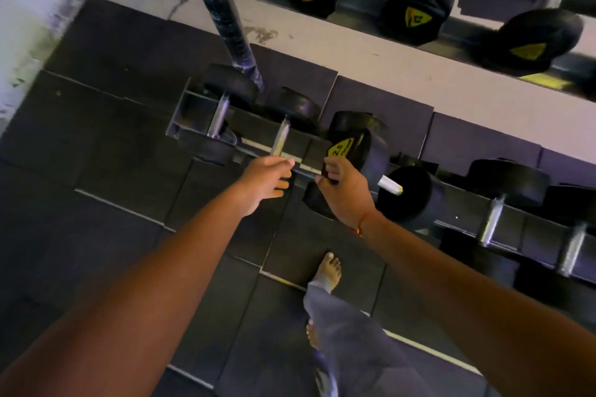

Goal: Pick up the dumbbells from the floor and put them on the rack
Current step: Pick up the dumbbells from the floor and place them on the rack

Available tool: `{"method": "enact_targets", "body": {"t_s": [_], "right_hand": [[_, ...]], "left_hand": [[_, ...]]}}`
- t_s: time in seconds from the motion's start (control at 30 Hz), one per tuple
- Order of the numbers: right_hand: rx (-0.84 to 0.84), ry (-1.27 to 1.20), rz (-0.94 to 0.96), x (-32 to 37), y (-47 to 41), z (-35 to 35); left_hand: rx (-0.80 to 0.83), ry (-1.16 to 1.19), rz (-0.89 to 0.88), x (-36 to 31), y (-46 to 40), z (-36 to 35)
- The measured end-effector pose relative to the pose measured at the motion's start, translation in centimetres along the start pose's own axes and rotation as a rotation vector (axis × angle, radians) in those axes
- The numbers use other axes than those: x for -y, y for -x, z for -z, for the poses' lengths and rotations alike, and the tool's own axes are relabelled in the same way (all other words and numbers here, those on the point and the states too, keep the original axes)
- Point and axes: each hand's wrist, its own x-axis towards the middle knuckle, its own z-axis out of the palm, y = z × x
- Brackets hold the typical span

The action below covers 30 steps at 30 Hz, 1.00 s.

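1. The rack (300,142) runs from the middle left to the right edge, with an upper tier across the top.
2. The left hand (263,185) is stretched to the lower tier, its fingers curled round the near end of a dumbbell handle (280,142). That dumbbell's far head (296,106) sits on the rack; its near head is hidden by the hand.
3. The right hand (345,190) grips a black head with a yellow label (342,147) marked 2.5; thumb and fingers are wrapped round its near edge. This dumbbell is held at the rack's near rail, just right of the left hand. Whether it rests on the rail cannot be told.
4. A red thread (362,222) is worn on the right wrist.
5. Another dumbbell (222,113) lies on the lower tier at the far left, and more are seen to the right (493,219).
6. Four heads with yellow labels are lined along the upper tier (416,6).
7. Dark floor mats (113,171) cover the floor; a bare foot (327,271) and a grey trouser leg (351,342) are seen near the bottom.
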Motion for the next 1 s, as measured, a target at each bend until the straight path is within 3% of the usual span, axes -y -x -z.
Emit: {"method": "enact_targets", "body": {"t_s": [0.13,0.23,0.4,0.57,0.7,0.83,1.0], "right_hand": [[-0.133,-0.009,0.057,-3.2,1.4,2.6],[-0.162,0.0,0.045,-6.1,2.1,4.9],[-0.067,0.196,-0.068,-11.2,2.0,8.3],[0.126,0.436,-0.096,-14.3,-1.2,12.9],[0.211,0.579,0.047,-16.1,-5.6,14.9],[0.324,0.719,0.194,-16.8,-9.3,13.8],[0.465,0.743,0.182,-17.4,-11.2,11.1]], "left_hand": [[0.011,0.019,-0.037,1.9,1.4,-3.3],[0.046,0.169,0.007,3.6,2.1,-6.2],[0.129,0.48,0.186,6.5,3.1,-13.4],[-0.037,0.537,0.184,5.6,-0.1,-22.0],[-0.151,0.578,0.129,3.6,-5.0,-27.2],[-0.422,0.824,0.171,3.9,-10.0,-28.3],[-0.439,1.033,0.186,5.9,-11.4,-27.8]]}}
